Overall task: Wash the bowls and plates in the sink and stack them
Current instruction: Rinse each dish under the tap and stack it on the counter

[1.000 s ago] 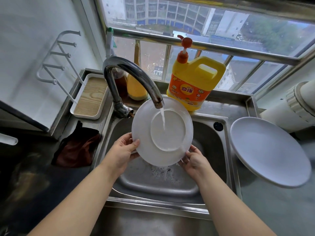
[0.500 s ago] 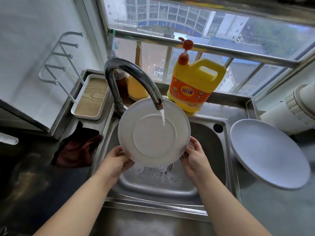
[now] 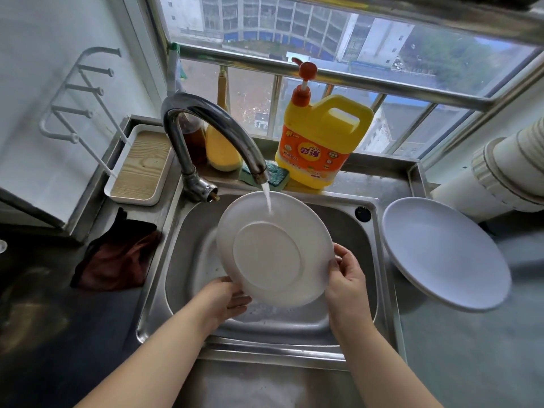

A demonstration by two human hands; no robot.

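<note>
Fingers (image 3: 343, 256) of the right hand (image 3: 347, 279) curl over the lower right rim of a white plate (image 3: 272, 250), thumb on the face turned to the camera, clamped on its edge. At the plate's lower left, the left hand (image 3: 223, 297) cups the rim from beneath with fingers loosely spread against the hidden side; whether they grip cannot be told. This plate is held tilted above the steel sink (image 3: 379, 275) in the middle of the frame, its raised foot ring facing the camera. Water (image 3: 267, 200) falls from the curved tap (image 3: 212, 128) onto the plate's upper rim. At the right of the frame, a second white plate (image 3: 441, 251) rests on the counter, overhanging the sink's edge. Behind the tap, at upper centre, stand a yellow detergent jug (image 3: 321, 142) and a green sponge (image 3: 276, 175).
</note>
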